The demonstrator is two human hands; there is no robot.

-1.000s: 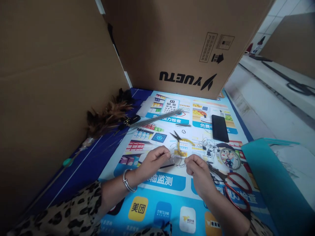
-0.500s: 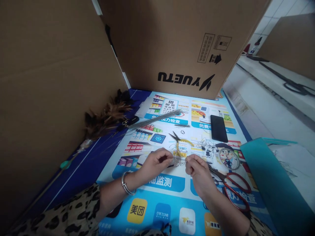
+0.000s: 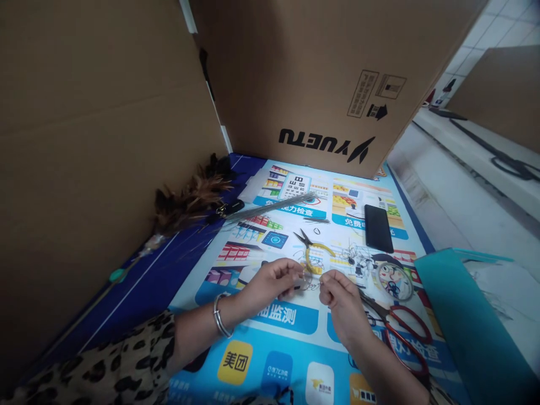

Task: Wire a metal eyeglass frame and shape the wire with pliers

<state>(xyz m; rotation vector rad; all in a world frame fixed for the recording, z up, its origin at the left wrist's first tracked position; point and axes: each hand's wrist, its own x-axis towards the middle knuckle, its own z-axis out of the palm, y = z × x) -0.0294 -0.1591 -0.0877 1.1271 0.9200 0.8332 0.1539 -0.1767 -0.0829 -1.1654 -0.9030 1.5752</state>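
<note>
My left hand (image 3: 282, 282), a bangle on its wrist, pinches a thin wire loop (image 3: 310, 279) between thumb and fingers. Just to the right, my right hand (image 3: 340, 293) is closed, thumb against forefinger, near the free side of the loop. It seems to grip a fine wire end, too small to make out clearly. Behind the hands lie yellow-handled pliers (image 3: 313, 253), their jaws apart and pointing away to the left. A tangle of loose wire bits (image 3: 352, 259) is beside them, and red-handled scissors (image 3: 407, 332) lie partly behind my right forearm.
A bundle of straight wires (image 3: 274, 207) lies farther back, left of a black phone (image 3: 378, 228). A clear round dish (image 3: 395, 282) and a teal box (image 3: 459, 315) stand at right. Cardboard walls (image 3: 320, 67) close off the back and left, with a feather wand (image 3: 189, 197) along the left one.
The whole view has shifted slightly, so things sit a little lower and farther right. My left fingers have changed their hold on the loop slightly; both hands stay close together.
</note>
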